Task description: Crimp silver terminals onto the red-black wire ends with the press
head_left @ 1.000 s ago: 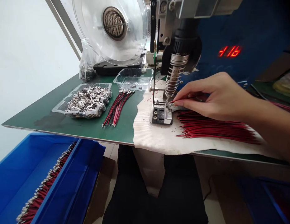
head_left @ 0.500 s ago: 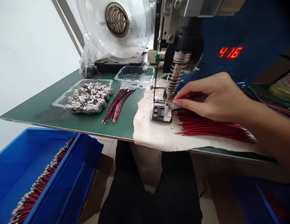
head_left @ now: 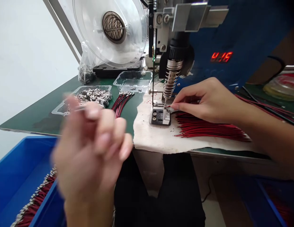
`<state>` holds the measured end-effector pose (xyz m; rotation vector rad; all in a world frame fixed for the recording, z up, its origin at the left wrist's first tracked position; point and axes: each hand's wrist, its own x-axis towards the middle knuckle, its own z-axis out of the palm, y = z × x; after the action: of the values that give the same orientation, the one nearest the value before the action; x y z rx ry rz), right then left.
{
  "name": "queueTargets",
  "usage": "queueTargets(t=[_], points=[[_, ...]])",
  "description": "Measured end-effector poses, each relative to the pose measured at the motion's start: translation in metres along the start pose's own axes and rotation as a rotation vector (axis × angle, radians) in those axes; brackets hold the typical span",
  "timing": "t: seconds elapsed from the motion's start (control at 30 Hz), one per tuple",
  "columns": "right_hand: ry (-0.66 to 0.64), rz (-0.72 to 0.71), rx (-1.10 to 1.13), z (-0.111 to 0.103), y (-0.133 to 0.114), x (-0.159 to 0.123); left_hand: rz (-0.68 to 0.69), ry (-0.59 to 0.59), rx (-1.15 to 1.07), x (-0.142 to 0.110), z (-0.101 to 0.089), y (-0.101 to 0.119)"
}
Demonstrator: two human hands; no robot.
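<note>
My right hand (head_left: 203,101) pinches a thin red wire (head_left: 169,106) between thumb and fingertips, its end at the small metal fixture (head_left: 166,116) under the spring-wrapped machine tip (head_left: 170,82). Below that hand, a bundle of red and black wires (head_left: 208,127) lies on a ribbed cream cloth (head_left: 151,138). My left hand (head_left: 90,145) is raised in front of the table's left part, smeared by motion. Its fingers are curled, thumb and forefinger together around a small light sliver I cannot identify. Behind it stands a clear tray of small metal connectors (head_left: 97,96), partly hidden.
Finished-looking wires (head_left: 122,102) with metal ends lie beside a second clear tray (head_left: 134,80). A blue bin (head_left: 21,157) with wires is at lower left. A clear reel (head_left: 90,28) stands behind. The blue machine (head_left: 243,37) shows a red display (head_left: 221,57).
My left hand has come into view at the left, in front of the connector tray. My right hand stays at the fixture with the wire. The view has shifted slightly.
</note>
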<state>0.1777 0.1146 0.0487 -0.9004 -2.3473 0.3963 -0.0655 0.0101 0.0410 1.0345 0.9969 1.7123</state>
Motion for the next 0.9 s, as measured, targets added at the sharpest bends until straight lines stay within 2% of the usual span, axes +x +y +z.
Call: queueTargets(t=[0.13,0.23,0.37,0.6,0.9], points=[[0.021,0.032,0.02,0.003,-0.006,0.0,-0.067,-0.044,-0.068,0.02,0.017,-0.016],[0.029,0.037,0.055,0.006,-0.009,0.0,-0.041,-0.027,-0.024,0.036,0.029,-0.028],[0.015,0.072,0.079,0.011,-0.009,-0.002,-0.051,-0.037,-0.005,0.044,0.037,-0.038],[0.051,0.15,0.14,0.015,-0.01,-0.004,-0.101,-0.1,0.132,0.042,0.027,-0.056],[0.04,0.169,0.127,0.015,-0.012,-0.003,-0.093,-0.103,0.174,0.035,0.02,-0.061]])
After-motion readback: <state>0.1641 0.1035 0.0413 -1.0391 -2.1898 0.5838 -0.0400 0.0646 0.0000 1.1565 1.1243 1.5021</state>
